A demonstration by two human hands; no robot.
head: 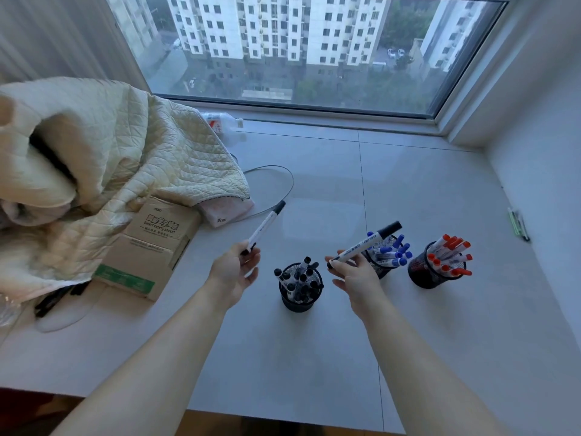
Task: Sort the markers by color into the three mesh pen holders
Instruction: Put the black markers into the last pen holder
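So three black mesh holders sit just past the hands: black-capped markers (pixel 300 280) between the hands, blue ones (pixel 390 251) behind the right hand, red ones (pixel 448 256) farther right. All on a pale tiled ledge (pixel 424 190) under a big window (pixel 298 48). Left hand (pixel 234 272) pinches a black marker (pixel 265 226) by its end, right hand (pixel 353 275) grips another black marker (pixel 366 243), both pointing up and away.
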